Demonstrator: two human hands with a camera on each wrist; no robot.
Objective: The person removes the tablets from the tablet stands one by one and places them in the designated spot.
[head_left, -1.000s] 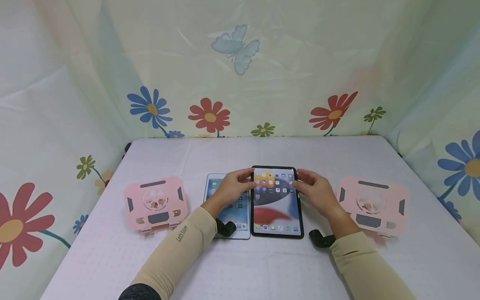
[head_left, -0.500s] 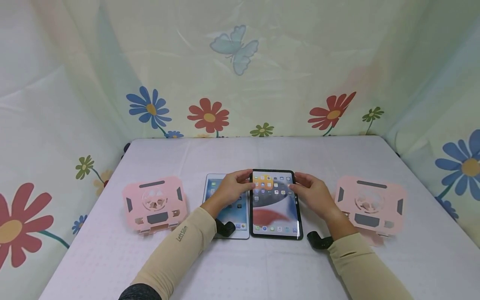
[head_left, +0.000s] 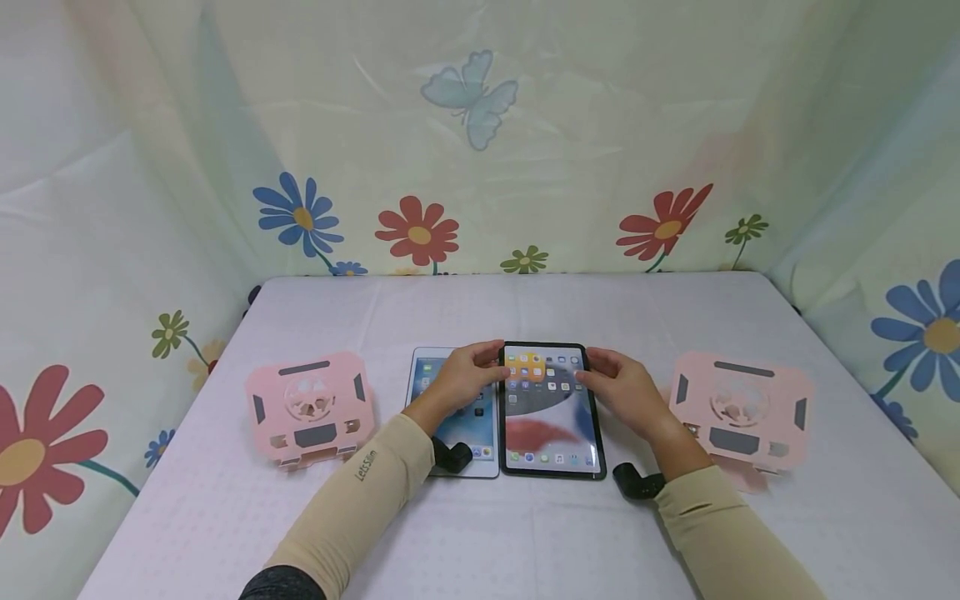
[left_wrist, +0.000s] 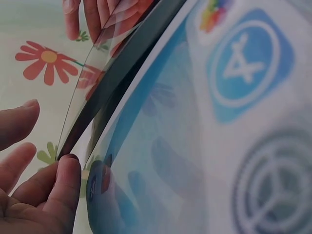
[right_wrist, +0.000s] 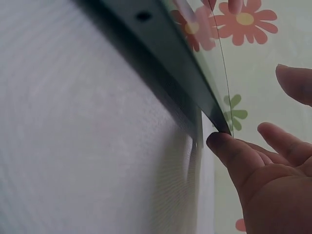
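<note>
A black-edged tablet (head_left: 551, 417) lies upright in the middle of the table, its screen lit with app icons. My left hand (head_left: 461, 379) pinches its far left corner and my right hand (head_left: 624, 387) its far right corner. In the right wrist view the black tablet edge (right_wrist: 180, 63) stands a little off the white cloth, with a shadow under it. Close on its left is a white-framed tablet (head_left: 457, 442), also lit and partly hidden by my left hand and wrist. The left wrist view shows its screen (left_wrist: 161, 190) below the black edge.
A pink tablet case (head_left: 341, 408) with dark grey corner pieces lies at the left, and a similar pink case (head_left: 690, 387) at the right, behind my right wrist. Black wrist cameras jut from each wrist. A flowered curtain (head_left: 585, 125) hangs behind the white table (head_left: 525, 550).
The far end of the black-edged tablet has come down and slightly nearer, with both hands still at its far corners. The white-framed tablet and pink cases have stayed put.
</note>
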